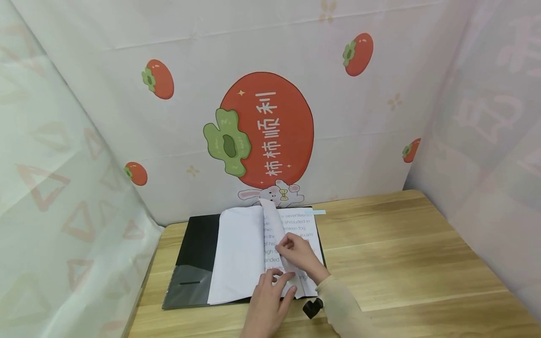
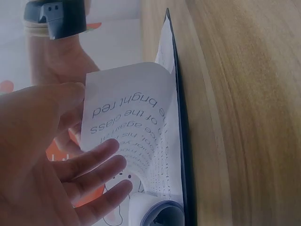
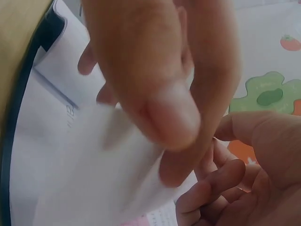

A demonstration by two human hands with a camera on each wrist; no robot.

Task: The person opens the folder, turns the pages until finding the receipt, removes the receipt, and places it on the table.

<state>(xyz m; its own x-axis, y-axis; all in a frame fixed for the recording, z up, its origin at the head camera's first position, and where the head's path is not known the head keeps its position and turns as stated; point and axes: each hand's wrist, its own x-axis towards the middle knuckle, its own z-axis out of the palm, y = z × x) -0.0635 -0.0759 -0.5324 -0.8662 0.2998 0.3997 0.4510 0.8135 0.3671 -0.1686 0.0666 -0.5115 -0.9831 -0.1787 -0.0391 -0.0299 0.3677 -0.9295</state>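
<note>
A black folder (image 1: 191, 245) lies spread on the table with printed white sheets (image 1: 241, 258) in it. One page (image 1: 273, 220) is lifted and curved near the middle. My right hand (image 1: 299, 253) pinches that page's edge between thumb and fingers, above the right-hand sheets. Lower down, my left hand (image 1: 268, 298) is at the page's near end, fingers spread and loosely bent. In the left wrist view, large black text shows on the lifted page (image 2: 127, 103), with the left fingers (image 2: 94, 160) in front of it. The right wrist view shows the page blurred beneath the right thumb (image 3: 164, 113).
The wooden table (image 1: 393, 263) extends to the right of the folder. A white backdrop (image 1: 186, 126) with persimmon prints stands right behind. A pale blue tab (image 1: 318, 212) sticks out at the folder's top right. A black wrist camera (image 1: 313, 308) is at the right wrist.
</note>
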